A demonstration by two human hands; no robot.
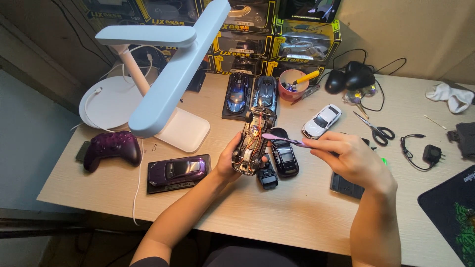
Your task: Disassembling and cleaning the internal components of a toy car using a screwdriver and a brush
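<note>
Pale wood-grain worktop [297, 212], laminate, matt. White desk lamp [163, 79] near far left corner, smooth plastic, head angled over centre to light the work. Stacked boxed model cars [277, 34] along far edge, clear windows, stored out of the way. Purple game controller [113, 148] at left edge, glossy. Purple model car [178, 169] on black plinth near front edge. Open chassis [253, 141] at worktop centre, raised and tilted, underside wiring turned up for access; left hand [228, 160] fingers closed around its lower end. Right hand [354, 158] fingers pinched on thin purple pry tool [284, 139], tip touching chassis side. Black car shell [285, 154] lying just beside, glossy. Scissors [376, 129] right of centre, steel blades.
</note>
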